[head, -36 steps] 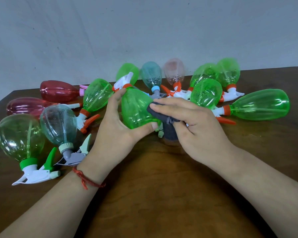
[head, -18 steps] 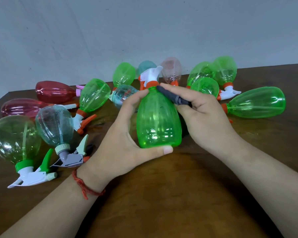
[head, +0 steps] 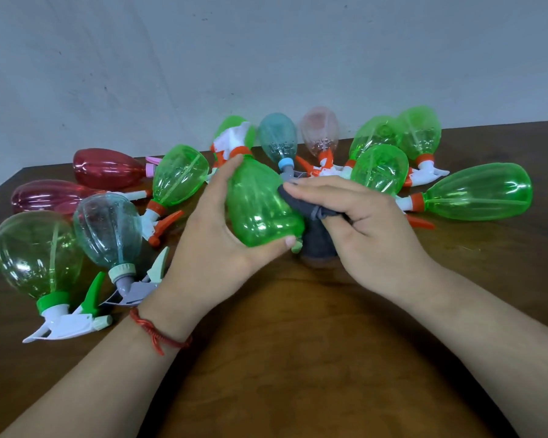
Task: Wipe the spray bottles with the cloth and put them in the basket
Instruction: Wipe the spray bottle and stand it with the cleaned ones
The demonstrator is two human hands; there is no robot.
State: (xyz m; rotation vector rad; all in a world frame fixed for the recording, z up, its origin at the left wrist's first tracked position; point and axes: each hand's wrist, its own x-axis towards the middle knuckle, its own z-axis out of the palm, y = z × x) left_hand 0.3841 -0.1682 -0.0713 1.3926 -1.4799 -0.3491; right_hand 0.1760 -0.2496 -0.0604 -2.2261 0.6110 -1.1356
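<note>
The brown wooden table [head: 298, 374] runs back to a pale wall [head: 266, 58]. Its far edge lies behind the held green bottle [head: 260, 207], its left corner shows beyond the red bottles [head: 108, 169], and the widest bare stretch lies on the near side of that bottle. An arc of other bottles hems the held one in: a large green bottle [head: 478, 191] on its side well to the right, a pale green bottle [head: 35, 251] and a clear bottle [head: 108, 229] to the left, and a blue-capped bottle [head: 277, 137] and a pink bottle [head: 319, 128] close behind. The left hand [head: 212, 248] grips the held green bottle, fingers curled over its left side up to the orange collar, thumb under the base; the sprayer tilts away. The right hand [head: 361, 222], just right of the bottle, has its fingers closed on a dark grey cloth [head: 317, 248] and presses it against the bottle's right flank, the loose end hanging to the table. A red string bracelet [head: 155, 333] circles the left wrist.
</note>
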